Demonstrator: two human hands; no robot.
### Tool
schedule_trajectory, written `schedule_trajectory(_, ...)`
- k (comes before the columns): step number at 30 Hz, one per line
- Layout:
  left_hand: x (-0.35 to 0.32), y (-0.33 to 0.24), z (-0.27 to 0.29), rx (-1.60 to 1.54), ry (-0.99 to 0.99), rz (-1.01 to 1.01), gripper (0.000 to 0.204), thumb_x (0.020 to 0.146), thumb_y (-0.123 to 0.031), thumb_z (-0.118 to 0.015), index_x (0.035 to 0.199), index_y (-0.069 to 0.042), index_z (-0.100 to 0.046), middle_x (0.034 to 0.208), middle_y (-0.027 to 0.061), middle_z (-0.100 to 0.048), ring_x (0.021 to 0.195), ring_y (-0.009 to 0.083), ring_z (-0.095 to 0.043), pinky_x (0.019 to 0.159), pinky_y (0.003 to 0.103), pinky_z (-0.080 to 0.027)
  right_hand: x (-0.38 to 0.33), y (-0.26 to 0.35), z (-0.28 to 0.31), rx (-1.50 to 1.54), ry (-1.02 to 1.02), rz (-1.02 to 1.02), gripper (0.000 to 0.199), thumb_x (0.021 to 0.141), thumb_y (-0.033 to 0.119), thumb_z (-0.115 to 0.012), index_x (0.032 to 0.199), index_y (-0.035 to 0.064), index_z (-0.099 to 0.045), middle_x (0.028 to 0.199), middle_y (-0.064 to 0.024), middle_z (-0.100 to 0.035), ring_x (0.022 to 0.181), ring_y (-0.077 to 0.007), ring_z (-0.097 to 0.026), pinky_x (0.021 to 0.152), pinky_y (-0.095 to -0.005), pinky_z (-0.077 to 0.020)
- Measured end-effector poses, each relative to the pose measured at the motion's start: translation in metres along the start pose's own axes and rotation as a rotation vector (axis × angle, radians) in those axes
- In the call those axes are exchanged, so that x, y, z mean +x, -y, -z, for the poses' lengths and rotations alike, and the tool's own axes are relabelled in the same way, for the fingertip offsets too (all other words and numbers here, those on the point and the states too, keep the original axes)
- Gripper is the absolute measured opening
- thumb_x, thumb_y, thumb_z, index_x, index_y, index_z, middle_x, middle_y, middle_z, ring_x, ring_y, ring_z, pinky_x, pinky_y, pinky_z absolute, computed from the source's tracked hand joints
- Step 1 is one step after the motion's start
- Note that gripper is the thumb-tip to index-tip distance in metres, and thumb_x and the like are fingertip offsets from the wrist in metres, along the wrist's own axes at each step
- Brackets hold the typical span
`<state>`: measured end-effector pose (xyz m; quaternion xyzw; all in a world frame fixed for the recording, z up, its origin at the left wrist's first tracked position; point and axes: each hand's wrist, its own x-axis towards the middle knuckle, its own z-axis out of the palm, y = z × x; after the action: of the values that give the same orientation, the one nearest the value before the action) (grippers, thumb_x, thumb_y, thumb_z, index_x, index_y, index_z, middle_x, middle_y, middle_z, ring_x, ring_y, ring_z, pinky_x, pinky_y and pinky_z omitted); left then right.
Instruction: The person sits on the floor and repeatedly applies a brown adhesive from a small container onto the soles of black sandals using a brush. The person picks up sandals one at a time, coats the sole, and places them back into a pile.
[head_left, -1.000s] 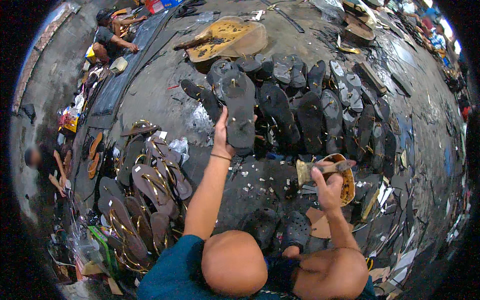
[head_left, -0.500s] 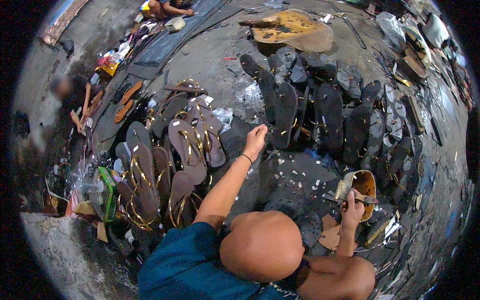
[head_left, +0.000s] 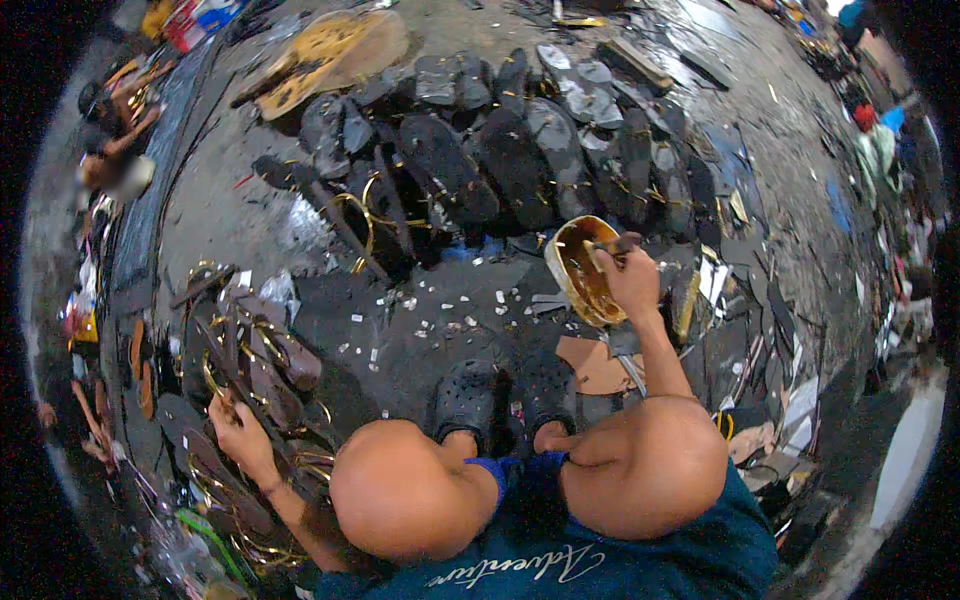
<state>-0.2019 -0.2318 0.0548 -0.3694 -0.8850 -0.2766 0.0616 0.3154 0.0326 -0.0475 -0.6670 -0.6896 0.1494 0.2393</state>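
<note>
My left hand (head_left: 241,438) reaches into the brown sandals (head_left: 285,360) with gold straps heaped at the left. Its fingers are closed at a gold strap, though the exact grip is partly hidden. My right hand (head_left: 634,285) holds a short, brush-like tool (head_left: 624,242) over a yellowish, crusted tub (head_left: 562,262), the tool's pale end at the opening. Beyond the tub, dark sandals (head_left: 515,165) lie crowded in rows, many with soles up and bits of gold strap showing. One at the row's left end has a gold strap loop (head_left: 370,215) standing up.
Small white scraps (head_left: 420,325) dot the dark ground before my black clogs (head_left: 468,400). Brown sheet pieces (head_left: 597,362) lie below the tub. A stained yellow board (head_left: 335,55) is at the far left. Another person (head_left: 115,125) sits at the left edge.
My left hand has moved from beside the dark sandals to the brown ones at the left. My right hand still holds the tool at the tub. The view has turned.
</note>
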Motion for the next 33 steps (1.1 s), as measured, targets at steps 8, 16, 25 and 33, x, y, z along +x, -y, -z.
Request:
schedule_trajectory(8, -0.085, -0.109, -0.099, -0.404, 1.077, -0.211, 0.038, 0.088, -0.017, -0.063, 0.125, -0.007, -0.059, 0.129, 0.0266, -0.053, 0.102, 0.0365, -0.062, 0.086, 0.04, -0.053, -0.022, 0.007, 0.051, -0.03, -0.045, -0.109, 0.033, 0.087, 0.032, -0.064, 0.101, 0.0018, -0.061, 0.086, -0.0226, -0.067, 0.079, -0.0413, -0.065, 0.071, -0.0508, -0.0518)
schedule_trajectory(16, -0.117, -0.141, -0.238, -0.202, 1.075, -0.685, 0.071, 0.09, -0.047, -0.06, 0.147, -0.01, -0.037, 0.158, 0.0183, -0.018, 0.147, 0.0369, -0.008, 0.117, 0.051, -0.005, -0.073, -0.013, 0.09, -0.036, 0.659, -0.149, 0.034, 0.088, 0.032, -0.064, 0.102, 0.0014, -0.062, 0.091, -0.0201, -0.069, 0.088, -0.0391, -0.066, 0.076, -0.045, -0.0513)
schedule_trajectory(25, -0.051, -0.237, -0.191, -1.502, 1.135, 0.731, 0.049, 0.103, -0.04, -0.037, 0.127, 0.0, -0.055, 0.117, 0.0101, -0.064, 0.099, 0.022, -0.064, 0.087, 0.036, -0.053, 0.014, 0.102, 0.054, 1.326, 0.284, -0.396, 0.024, 0.094, 0.017, -0.063, 0.113, 0.0028, -0.059, 0.102, -0.0051, -0.066, 0.091, -0.015, -0.065, 0.082, -0.0301, -0.0525)
schedule_trajectory(33, -0.046, -0.236, -0.184, -1.583, 1.049, 0.726, 0.047, 0.102, -0.036, -0.034, 0.126, -0.003, -0.056, 0.113, 0.009, -0.065, 0.099, 0.0215, -0.065, 0.086, 0.036, -0.053, 0.027, 0.161, -0.001, 0.665, 0.055, 0.302, 0.02, 0.084, 0.015, -0.073, 0.101, 0.0056, -0.066, 0.089, -0.0101, -0.07, 0.083, -0.0232, -0.068, 0.076, -0.0328, -0.0518)
